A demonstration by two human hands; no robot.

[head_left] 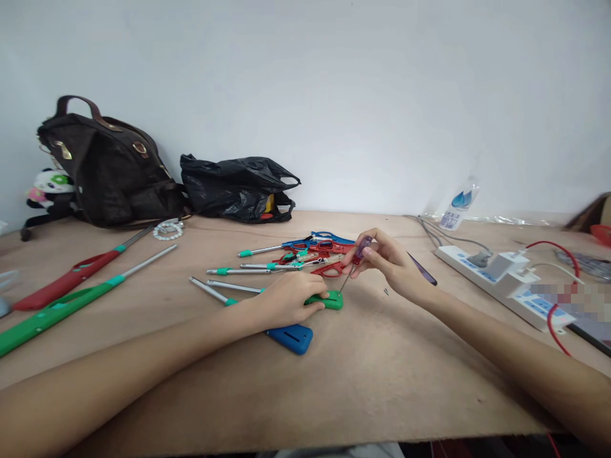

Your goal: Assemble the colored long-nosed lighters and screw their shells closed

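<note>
My left hand (286, 298) is closed over a green lighter handle (329, 300) lying on the wooden table (382, 369), pressing it down. My right hand (386, 261) pinches a small purple-handled screwdriver (359, 253), its thin shaft slanting down to the green handle's right end. A blue lighter handle (292, 337) lies just in front of my left hand. Behind the hands lies a pile of red, blue and green lighter parts (315, 253) with metal tubes.
Long red (71, 277) and green (57, 312) lighters lie at left. A brown bag (107, 168) and a black plastic bag (236, 187) stand against the wall. A white power strip (506, 280) with cables and a plastic bottle (458, 207) lie at right.
</note>
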